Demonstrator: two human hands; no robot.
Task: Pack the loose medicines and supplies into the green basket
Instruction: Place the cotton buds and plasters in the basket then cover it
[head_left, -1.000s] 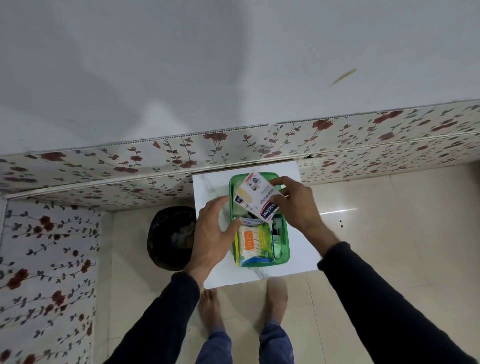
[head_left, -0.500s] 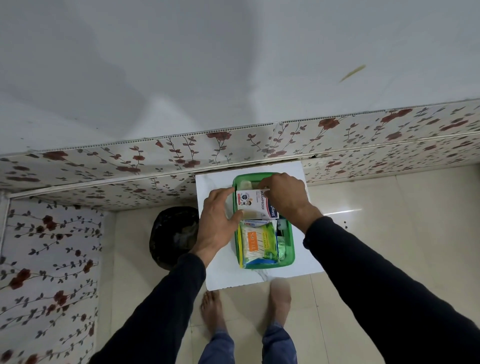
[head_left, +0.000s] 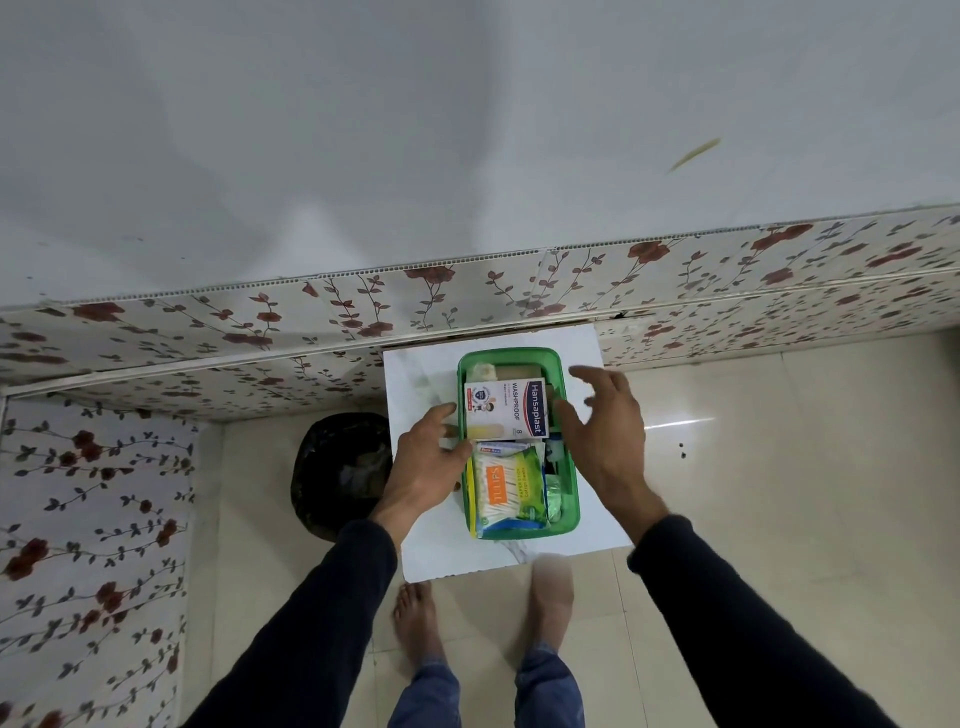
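The green basket (head_left: 570, 499) stands on a small white table (head_left: 415, 395). Inside it a white Hansaplast plaster box (head_left: 506, 409) lies flat across the far half, and a green pack of cotton swabs (head_left: 511, 493) fills the near half. Smaller packets show underneath and along the basket's right side. My left hand (head_left: 431, 462) rests against the basket's left wall, thumb by the rim. My right hand (head_left: 605, 421) hovers just right of the plaster box, fingers spread, holding nothing.
A black bin (head_left: 340, 467) sits on the floor left of the table. Floral wall panels (head_left: 260, 332) run behind the table and along the left. My bare feet (head_left: 415, 623) stand on the tiled floor at the table's near edge.
The plaster box went from my right hand, tilted above the basket, to lying flat inside it. My right hand let go and drew back to the right with fingers spread.
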